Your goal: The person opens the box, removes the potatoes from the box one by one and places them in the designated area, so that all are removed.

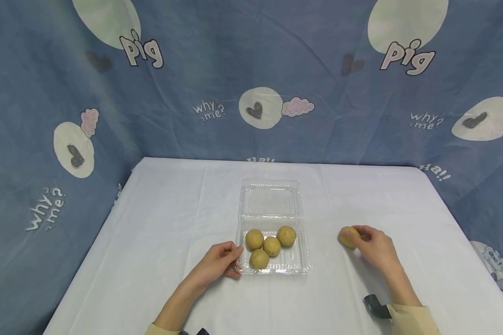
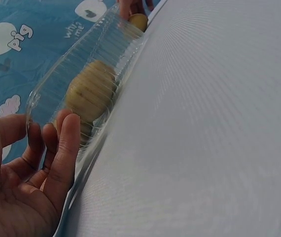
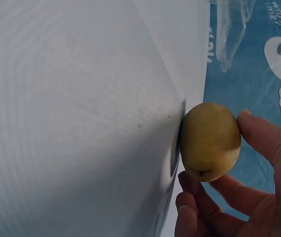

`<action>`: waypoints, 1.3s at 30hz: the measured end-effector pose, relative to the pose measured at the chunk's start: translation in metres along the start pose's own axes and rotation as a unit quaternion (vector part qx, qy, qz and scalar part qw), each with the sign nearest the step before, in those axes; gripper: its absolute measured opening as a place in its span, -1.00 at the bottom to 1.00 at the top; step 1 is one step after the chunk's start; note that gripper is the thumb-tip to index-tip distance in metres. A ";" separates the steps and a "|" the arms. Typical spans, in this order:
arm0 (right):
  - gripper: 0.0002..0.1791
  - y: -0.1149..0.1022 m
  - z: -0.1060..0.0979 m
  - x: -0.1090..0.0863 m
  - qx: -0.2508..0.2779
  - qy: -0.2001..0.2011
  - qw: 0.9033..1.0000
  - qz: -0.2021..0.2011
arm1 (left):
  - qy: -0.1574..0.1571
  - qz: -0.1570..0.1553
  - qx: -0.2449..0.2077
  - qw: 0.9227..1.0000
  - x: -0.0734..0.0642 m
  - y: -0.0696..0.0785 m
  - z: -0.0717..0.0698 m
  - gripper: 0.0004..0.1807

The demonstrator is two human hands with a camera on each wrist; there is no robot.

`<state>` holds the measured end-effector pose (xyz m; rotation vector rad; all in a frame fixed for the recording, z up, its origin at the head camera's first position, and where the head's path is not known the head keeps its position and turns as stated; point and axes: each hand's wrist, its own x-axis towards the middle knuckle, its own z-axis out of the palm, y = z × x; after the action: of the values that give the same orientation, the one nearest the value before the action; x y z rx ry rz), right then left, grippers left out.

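Note:
A clear plastic clamshell box (image 1: 291,265) stands with its lid (image 1: 270,202) folded back, away from the person. Several round yellow-brown potatoes (image 1: 259,259) lie inside its base, grouped toward the left and middle. My left hand (image 1: 220,261) pinches the near left rim of the box; the left wrist view shows thumb and finger meeting at that rim (image 2: 29,106). To the right of the box, my right hand (image 1: 375,245) holds another potato (image 3: 210,140) between thumb and fingers. That potato is at the table surface; whether it touches the cloth I cannot tell.
A white cloth (image 1: 167,204) covers the table. Blue printed fabric (image 1: 218,56) hangs behind and along both sides. A dark curved object (image 1: 376,307) sits by the right sleeve, and small dark pieces (image 1: 202,331) show by the left sleeve.

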<state>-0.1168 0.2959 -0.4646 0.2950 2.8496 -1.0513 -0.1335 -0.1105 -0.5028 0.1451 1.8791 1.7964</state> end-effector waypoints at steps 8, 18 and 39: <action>-0.29 0.001 0.001 0.001 -0.005 0.005 1.000 -0.016 | 0.000 0.001 -0.001 1.000 0.000 0.001 0.000 -0.56; -0.28 0.004 0.001 0.001 -0.006 -0.003 1.000 -0.016 | -0.002 0.006 -0.002 1.000 0.002 0.000 -0.001 -0.56; -0.25 0.011 -0.001 -0.027 0.010 0.009 0.999 0.034 | -0.002 0.004 -0.003 1.000 0.000 0.003 0.002 -0.58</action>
<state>-0.0884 0.3008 -0.4669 0.4034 2.8246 -1.0714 -0.1332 -0.1088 -0.5001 0.1544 1.8727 1.8069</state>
